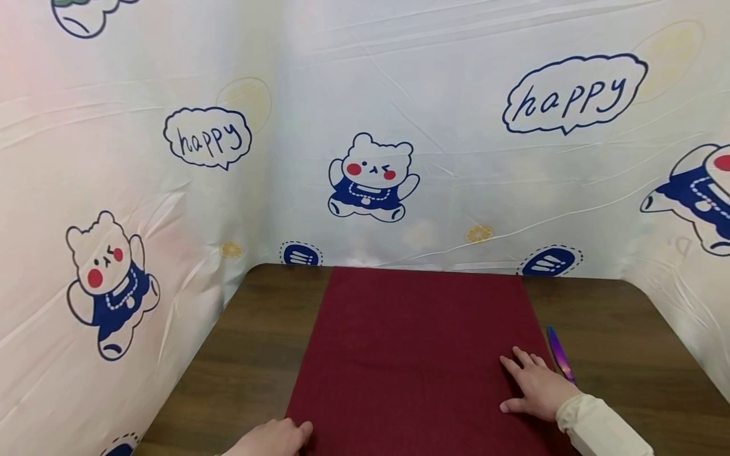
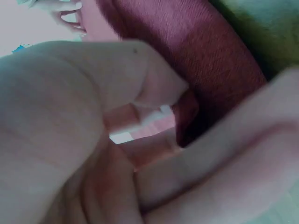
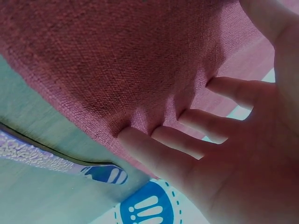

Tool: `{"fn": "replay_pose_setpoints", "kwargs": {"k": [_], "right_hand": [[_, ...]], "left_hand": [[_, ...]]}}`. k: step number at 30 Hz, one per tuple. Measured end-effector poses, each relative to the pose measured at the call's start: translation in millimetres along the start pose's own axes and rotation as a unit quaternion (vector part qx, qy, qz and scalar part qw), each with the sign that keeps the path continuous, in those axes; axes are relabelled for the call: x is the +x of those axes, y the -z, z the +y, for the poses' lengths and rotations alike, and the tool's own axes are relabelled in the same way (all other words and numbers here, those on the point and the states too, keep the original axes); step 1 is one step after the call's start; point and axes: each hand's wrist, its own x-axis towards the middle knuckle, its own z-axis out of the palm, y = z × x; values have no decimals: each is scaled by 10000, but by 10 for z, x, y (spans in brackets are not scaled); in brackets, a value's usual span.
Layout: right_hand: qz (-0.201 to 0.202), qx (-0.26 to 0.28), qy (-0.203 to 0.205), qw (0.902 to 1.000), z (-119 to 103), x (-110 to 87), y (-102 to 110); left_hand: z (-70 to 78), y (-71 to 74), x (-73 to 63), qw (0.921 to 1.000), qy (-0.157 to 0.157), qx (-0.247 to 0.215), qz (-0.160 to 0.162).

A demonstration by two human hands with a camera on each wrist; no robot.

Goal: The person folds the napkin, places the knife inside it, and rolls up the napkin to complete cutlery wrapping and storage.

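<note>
A dark red cloth (image 1: 416,354) lies flat down the middle of the wooden table. At its near left edge, my left hand (image 1: 276,438) pinches the cloth between thumb and fingers; in the left wrist view, a small fold of cloth (image 2: 187,112) shows at the thumb tip. Toward the cloth's right edge, my right hand (image 1: 538,387) rests with its fingers spread. The right wrist view shows those fingertips (image 3: 128,135) pressing small dents into the weave. Just beyond the right edge lies a slim, shiny purple-blue knife-shaped piece (image 1: 559,351), its near end hidden behind the right hand.
Brown tabletop (image 1: 256,335) shows on both sides of the cloth. A white printed curtain (image 1: 456,202) with bears and "happy" bubbles hangs along the table's back and sides.
</note>
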Motion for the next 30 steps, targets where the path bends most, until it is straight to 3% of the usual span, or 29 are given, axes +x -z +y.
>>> {"fn": "replay_pose_setpoints", "kwargs": {"k": [4, 9, 12, 16, 19, 22, 30], "right_hand": [[23, -3, -15, 10000, 4, -6, -9], [50, -43, -6, 10000, 11, -6, -24], [71, -68, 3, 10000, 13, -6, -29], [74, -64, 15, 10000, 12, -4, -21], [102, -85, 40, 9999, 8, 0, -16], [155, -121, 57, 9998, 3, -2, -13], [58, -75, -21, 10000, 7, -7, -6]], "left_hand": [[8, 63, -1, 9977, -532, 64, 427], [34, 146, 4, 9945, -951, -57, 447], [48, 216, 19, 9906, -1213, -166, 617], [45, 308, 59, 9799, -1601, -56, 1186], [24, 358, 97, 9669, -1907, 77, 1693], [5, 388, 146, 9572, -2050, 86, 2041], [57, 428, 272, 9492, -2165, -459, 2238]]}}
